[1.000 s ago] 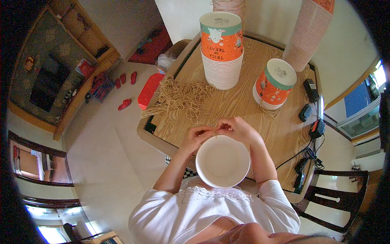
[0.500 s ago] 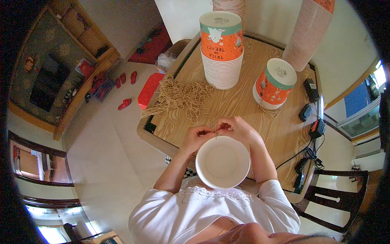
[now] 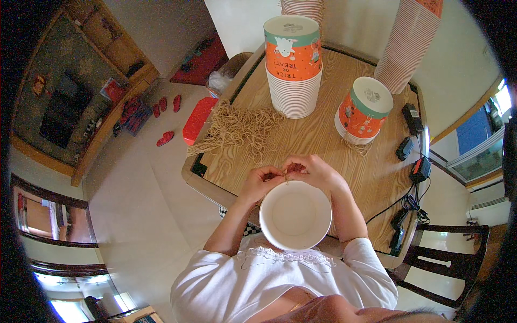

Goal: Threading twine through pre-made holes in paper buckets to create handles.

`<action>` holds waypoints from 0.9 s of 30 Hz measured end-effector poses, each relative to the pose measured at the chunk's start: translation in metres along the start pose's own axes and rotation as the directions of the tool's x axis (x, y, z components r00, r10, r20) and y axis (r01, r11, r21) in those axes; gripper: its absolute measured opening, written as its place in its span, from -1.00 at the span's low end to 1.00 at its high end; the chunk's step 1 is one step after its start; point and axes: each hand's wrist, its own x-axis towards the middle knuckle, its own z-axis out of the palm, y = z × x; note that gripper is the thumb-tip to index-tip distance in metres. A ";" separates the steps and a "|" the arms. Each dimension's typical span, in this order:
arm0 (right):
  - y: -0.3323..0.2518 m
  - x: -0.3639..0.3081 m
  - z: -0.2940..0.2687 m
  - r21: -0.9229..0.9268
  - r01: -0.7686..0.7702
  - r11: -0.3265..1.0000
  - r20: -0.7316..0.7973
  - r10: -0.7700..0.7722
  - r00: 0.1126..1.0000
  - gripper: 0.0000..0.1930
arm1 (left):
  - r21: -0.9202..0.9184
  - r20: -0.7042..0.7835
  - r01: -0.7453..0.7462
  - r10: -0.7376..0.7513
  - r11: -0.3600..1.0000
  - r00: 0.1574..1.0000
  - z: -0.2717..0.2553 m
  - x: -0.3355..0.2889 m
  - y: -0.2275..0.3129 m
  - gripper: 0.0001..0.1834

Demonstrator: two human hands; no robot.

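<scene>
A paper bucket [image 3: 295,215], white inside, is tilted with its open mouth facing up at me, close against my chest. At its far rim my left hand [image 3: 259,184] and my right hand [image 3: 314,171] meet, fingers pinched together. A short bit of tan twine [image 3: 286,175] shows between the fingertips, beside the rim; whether it passes through the bucket's wall cannot be seen. Beyond my hands lies a loose tangled pile of twine [image 3: 242,128] on the table's left side.
An upside-down stack of orange and green paper buckets [image 3: 294,89] stands on the wooden table [image 3: 323,145]. A shorter stack [image 3: 364,110] with twine at its base is to its right. Taller stacks [image 3: 409,48] lean farther back. Black adapters and cables [image 3: 412,202] line the right edge, near a dark chair [image 3: 447,261].
My right hand's fingers have shifted slightly left toward my left fingertips, and less twine shows between them. The bucket has stayed in place.
</scene>
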 end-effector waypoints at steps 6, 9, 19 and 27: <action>0.003 0.000 0.000 -0.037 0.031 0.999 0.034 -0.030 0.999 -0.88 | -0.024 0.011 -0.002 0.002 1.000 1.000 0.003 -0.002 0.006 -0.85; 0.007 0.001 0.000 -0.065 0.039 0.997 0.038 -0.037 0.999 -0.90 | 0.050 -0.004 -0.042 0.042 0.998 0.999 0.004 -0.001 0.006 -0.86; 0.004 0.000 0.001 -0.083 0.039 0.996 0.017 -0.037 0.999 -0.89 | -0.169 0.011 -0.022 0.024 0.985 1.000 0.001 0.003 -0.006 -0.92; 0.007 0.002 0.003 -0.029 0.044 0.999 0.040 -0.043 0.998 -0.75 | -0.239 -0.002 0.005 -0.006 0.971 1.000 0.001 0.002 -0.002 -0.91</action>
